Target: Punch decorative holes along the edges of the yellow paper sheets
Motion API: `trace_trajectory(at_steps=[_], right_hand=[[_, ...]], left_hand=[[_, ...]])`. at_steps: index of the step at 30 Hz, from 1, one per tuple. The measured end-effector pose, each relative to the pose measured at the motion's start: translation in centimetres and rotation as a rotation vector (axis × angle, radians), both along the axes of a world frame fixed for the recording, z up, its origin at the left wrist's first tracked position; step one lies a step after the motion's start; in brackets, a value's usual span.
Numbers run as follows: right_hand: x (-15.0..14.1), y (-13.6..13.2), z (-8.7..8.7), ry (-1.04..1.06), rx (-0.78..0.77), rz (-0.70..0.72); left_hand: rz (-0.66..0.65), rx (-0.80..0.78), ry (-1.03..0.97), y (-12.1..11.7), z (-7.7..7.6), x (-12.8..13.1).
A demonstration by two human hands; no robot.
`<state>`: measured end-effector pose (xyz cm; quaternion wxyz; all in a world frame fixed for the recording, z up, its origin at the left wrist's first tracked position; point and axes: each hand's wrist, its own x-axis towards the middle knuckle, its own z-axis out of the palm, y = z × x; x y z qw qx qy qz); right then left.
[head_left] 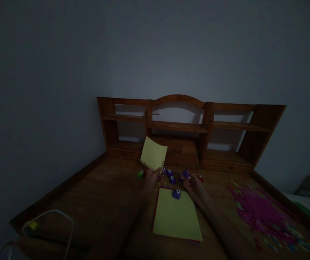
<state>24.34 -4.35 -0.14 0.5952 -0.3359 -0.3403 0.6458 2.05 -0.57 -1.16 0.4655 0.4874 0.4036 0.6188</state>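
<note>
My left hand (153, 177) pinches the lower corner of a yellow sheet of paper (154, 153), which stands raised above the desk with punched holes along its lower and right edges. In my right hand (193, 183) is a purple craft punch (186, 174), held by the fingers. Between the hands lie several more purple punches (172, 179), with a green punch (141, 174) to the left and a red punch (200, 177) behind my right hand. A stack of yellow paper (177, 216) lies in front of me, and a purple punch (176, 194) sits on its top edge.
Small yellow punched bits (165, 183) are scattered near my left hand. A wooden shelf unit (176, 126) stands along the desk's back edge. To the right spreads a heap of pink and multicoloured pieces (266, 213). A white cable (70, 224) loops at the front left.
</note>
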Motion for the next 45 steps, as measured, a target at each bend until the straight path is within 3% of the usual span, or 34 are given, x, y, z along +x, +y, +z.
trace_trajectory(at_steps=[5, 11, 20, 34, 38, 45], right_hand=[[0.3, -0.3, 0.9, -0.069, 0.068, -0.046], [0.5, -0.6, 1.9, -0.082, 0.026, -0.034], [0.7, 0.5, 0.3, 0.093, -0.058, 0.057], [0.9, 1.5, -0.6, 0.038, -0.111, 0.000], [1.0, 1.6, -0.7, 0.097, -0.061, -0.041], [1.4, 1.1, 0.0, 0.158, 0.086, 0.038]], left_hand=[[-0.071, -0.039, -0.006, 0.5, -0.3, -0.2], [-0.065, -0.059, -0.035, 0.6, -0.3, -0.1], [0.007, -0.073, -0.058, 0.7, -0.5, 0.0], [-0.100, -0.045, 0.094, -0.9, 0.1, 0.7], [-0.130, -0.031, 0.109, -1.1, 0.0, 0.9], [-0.127, -0.021, 0.106, -1.4, 0.4, 1.0]])
